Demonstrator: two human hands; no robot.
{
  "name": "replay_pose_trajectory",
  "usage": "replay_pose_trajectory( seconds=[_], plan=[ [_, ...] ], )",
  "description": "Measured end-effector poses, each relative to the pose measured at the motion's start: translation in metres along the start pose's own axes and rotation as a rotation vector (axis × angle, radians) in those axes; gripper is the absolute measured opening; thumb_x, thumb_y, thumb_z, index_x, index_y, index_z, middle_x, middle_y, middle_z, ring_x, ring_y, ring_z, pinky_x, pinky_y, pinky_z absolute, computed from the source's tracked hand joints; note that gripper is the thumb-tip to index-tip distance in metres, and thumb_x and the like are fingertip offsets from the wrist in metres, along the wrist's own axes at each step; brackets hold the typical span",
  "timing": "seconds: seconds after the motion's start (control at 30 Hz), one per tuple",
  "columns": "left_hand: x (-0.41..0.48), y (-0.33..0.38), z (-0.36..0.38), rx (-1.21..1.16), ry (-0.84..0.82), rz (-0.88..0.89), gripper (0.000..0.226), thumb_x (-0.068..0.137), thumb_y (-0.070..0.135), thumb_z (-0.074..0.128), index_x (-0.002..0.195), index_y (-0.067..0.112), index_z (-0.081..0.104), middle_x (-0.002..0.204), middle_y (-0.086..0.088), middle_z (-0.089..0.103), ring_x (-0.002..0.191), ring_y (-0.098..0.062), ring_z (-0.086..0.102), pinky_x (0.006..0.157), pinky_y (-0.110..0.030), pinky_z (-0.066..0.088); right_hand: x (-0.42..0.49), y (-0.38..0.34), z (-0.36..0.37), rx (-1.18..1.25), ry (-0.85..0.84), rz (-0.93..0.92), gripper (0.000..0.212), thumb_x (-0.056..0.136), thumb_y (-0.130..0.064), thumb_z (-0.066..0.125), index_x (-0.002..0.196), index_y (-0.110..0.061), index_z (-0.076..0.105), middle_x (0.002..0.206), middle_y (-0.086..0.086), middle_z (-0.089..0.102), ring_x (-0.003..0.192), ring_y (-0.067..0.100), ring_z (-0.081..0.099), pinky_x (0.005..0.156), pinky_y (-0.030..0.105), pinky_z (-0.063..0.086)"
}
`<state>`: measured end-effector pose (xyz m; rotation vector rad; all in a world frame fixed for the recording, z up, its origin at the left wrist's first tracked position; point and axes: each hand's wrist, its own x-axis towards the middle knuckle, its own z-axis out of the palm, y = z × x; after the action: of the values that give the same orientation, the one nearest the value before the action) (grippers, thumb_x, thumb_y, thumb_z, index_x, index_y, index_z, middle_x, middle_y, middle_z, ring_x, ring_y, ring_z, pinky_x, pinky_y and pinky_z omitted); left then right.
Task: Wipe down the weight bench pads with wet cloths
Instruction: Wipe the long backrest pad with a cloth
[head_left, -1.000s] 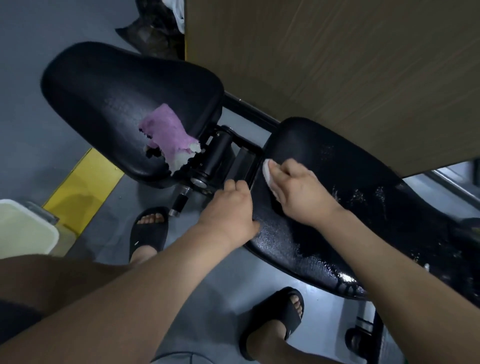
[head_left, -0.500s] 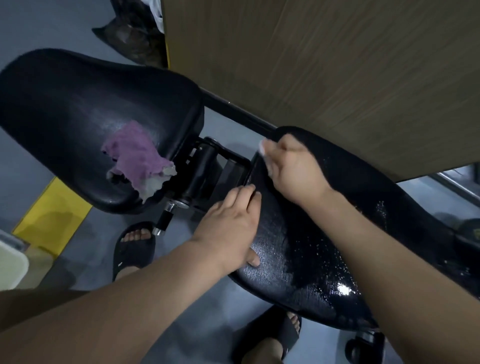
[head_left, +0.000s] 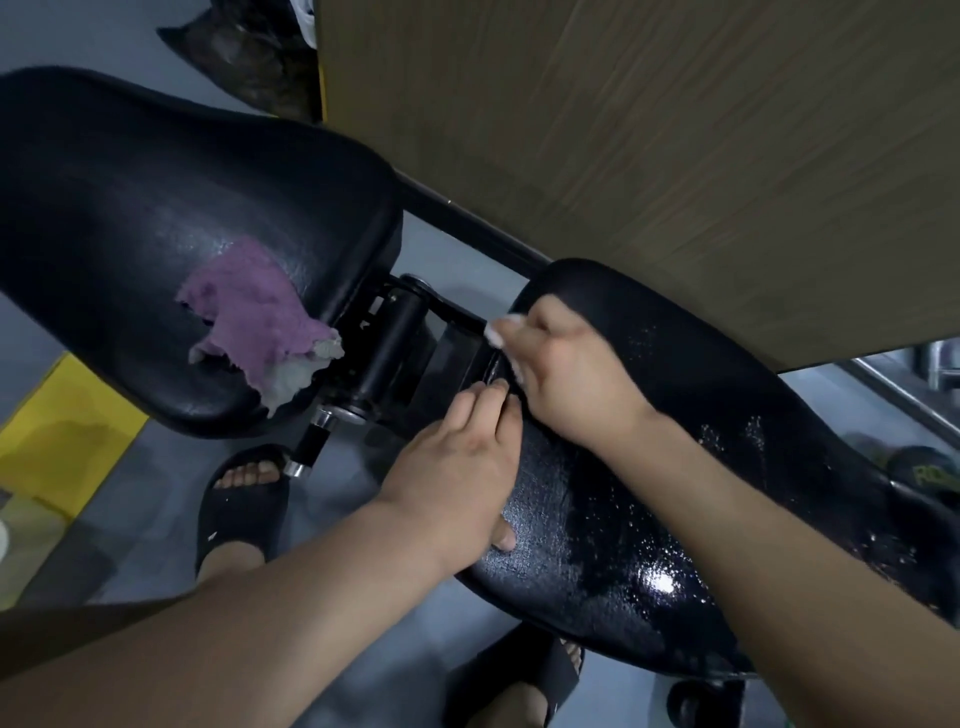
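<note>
Two black bench pads fill the view. The long back pad (head_left: 701, 467) on the right glistens with water drops. My right hand (head_left: 566, 369) presses a small white cloth (head_left: 497, 328) against that pad's narrow end, beside the hinge. My left hand (head_left: 457, 467) lies flat on the pad's near edge, fingers together, touching the right hand. The seat pad (head_left: 156, 218) on the left carries a crumpled purple-and-white cloth (head_left: 254, 317) near its hinge-side edge, untouched.
A black hinge roller with a chrome pin (head_left: 384, 358) joins the pads. A wood-grain panel (head_left: 649, 145) stands close behind the bench. My feet in black sandals (head_left: 244, 499) rest on grey floor. Yellow floor marking (head_left: 57, 436) lies at left.
My right hand with the white cloth has slid along the back pad's end edge, away and then back toward me. The left hand has shifted from the hinge side onto the pad's near edge.
</note>
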<state>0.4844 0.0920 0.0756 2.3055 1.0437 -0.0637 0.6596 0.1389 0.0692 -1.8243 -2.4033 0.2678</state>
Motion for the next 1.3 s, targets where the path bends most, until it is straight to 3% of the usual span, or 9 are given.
replay_pose_trajectory(
  seconds=[0.2, 0.3, 0.4, 0.5, 0.6, 0.73, 1.0, 1.13, 1.3],
  plan=[
    [-0.002, 0.004, 0.001, -0.043, -0.002, -0.024, 0.13, 0.076, 0.053, 0.082, 0.161, 0.006, -0.005, 0.165, -0.005, -0.008, 0.155, -0.023, -0.005, 0.124, -0.031, 0.015, 0.03, 0.028, -0.012, -0.021, -0.012, 0.106, 0.031, 0.094, -0.009, 0.063, 0.123, -0.019, 0.07, 0.097, 0.01, 0.047, 0.082, 0.032, 0.055, 0.074, 0.046, 0.056],
    [-0.004, 0.002, 0.0, -0.065, -0.027, -0.029, 0.126, 0.082, 0.052, 0.078, 0.16, 0.007, -0.01, 0.166, -0.003, -0.015, 0.155, -0.022, -0.011, 0.125, -0.031, 0.01, 0.048, 0.034, -0.018, -0.125, -0.121, 0.182, 0.034, 0.097, -0.016, 0.058, 0.128, -0.028, 0.065, 0.108, 0.008, 0.045, 0.102, 0.034, 0.051, 0.089, 0.045, 0.045],
    [-0.005, 0.001, 0.0, -0.046, -0.028, -0.019, 0.125, 0.084, 0.054, 0.075, 0.16, 0.006, -0.012, 0.167, -0.006, -0.017, 0.155, -0.023, -0.012, 0.125, -0.031, 0.007, 0.052, 0.022, -0.026, -0.155, -0.302, 0.073, 0.031, 0.099, -0.021, 0.053, 0.122, -0.039, 0.063, 0.109, -0.001, 0.039, 0.111, 0.025, 0.043, 0.087, 0.038, 0.027],
    [-0.004, 0.002, 0.001, -0.015, -0.032, -0.021, 0.125, 0.084, 0.055, 0.075, 0.16, 0.005, -0.012, 0.167, -0.008, -0.015, 0.155, -0.025, -0.011, 0.126, -0.033, 0.011, 0.046, 0.01, -0.026, -0.137, -0.423, -0.111, 0.031, 0.1, -0.023, 0.052, 0.117, -0.046, 0.064, 0.11, -0.005, 0.037, 0.109, 0.016, 0.036, 0.089, 0.039, 0.025],
    [-0.003, 0.004, -0.001, 0.011, -0.027, -0.019, 0.126, 0.082, 0.057, 0.075, 0.16, 0.004, -0.01, 0.167, -0.01, -0.012, 0.155, -0.026, -0.008, 0.126, -0.033, 0.01, 0.057, 0.027, -0.03, -0.182, -0.38, -0.074, 0.028, 0.102, -0.03, 0.051, 0.12, -0.049, 0.062, 0.116, -0.003, 0.042, 0.114, 0.02, 0.041, 0.095, 0.042, 0.029],
    [-0.004, 0.004, -0.004, 0.016, -0.031, -0.012, 0.125, 0.083, 0.056, 0.074, 0.16, 0.006, -0.011, 0.167, -0.006, -0.014, 0.155, -0.024, -0.009, 0.125, -0.032, 0.009, 0.089, 0.048, -0.036, -0.266, -0.339, 0.227, 0.031, 0.102, -0.034, 0.046, 0.127, -0.044, 0.061, 0.119, 0.004, 0.044, 0.121, 0.03, 0.042, 0.104, 0.049, 0.03],
    [-0.004, 0.002, -0.002, 0.037, -0.045, -0.003, 0.127, 0.082, 0.06, 0.073, 0.16, 0.006, -0.012, 0.164, -0.004, -0.012, 0.154, -0.025, -0.007, 0.125, -0.032, 0.012, 0.042, -0.008, -0.023, -0.191, -0.441, -0.168, 0.029, 0.094, -0.035, 0.058, 0.121, -0.041, 0.066, 0.104, -0.004, 0.041, 0.111, 0.02, 0.042, 0.087, 0.038, 0.024],
    [-0.002, 0.002, -0.003, 0.064, -0.052, 0.016, 0.126, 0.082, 0.061, 0.073, 0.16, 0.006, -0.009, 0.165, -0.006, -0.012, 0.154, -0.025, -0.004, 0.126, -0.034, 0.018, 0.061, 0.036, -0.023, -0.227, -0.255, 0.024, 0.031, 0.098, -0.032, 0.054, 0.127, -0.033, 0.065, 0.111, 0.005, 0.05, 0.112, 0.03, 0.052, 0.093, 0.04, 0.039],
    [0.008, 0.001, -0.02, 0.039, -0.003, -0.005, 0.084, 0.085, 0.054, 0.072, 0.146, 0.011, 0.033, 0.149, -0.005, 0.022, 0.137, -0.023, 0.026, 0.109, -0.037, 0.043, 0.077, 0.066, -0.014, -0.154, -0.152, 0.279, 0.034, 0.105, -0.034, 0.044, 0.123, -0.019, 0.069, 0.11, 0.017, 0.057, 0.103, 0.042, 0.059, 0.096, 0.047, 0.051]
  ],
)
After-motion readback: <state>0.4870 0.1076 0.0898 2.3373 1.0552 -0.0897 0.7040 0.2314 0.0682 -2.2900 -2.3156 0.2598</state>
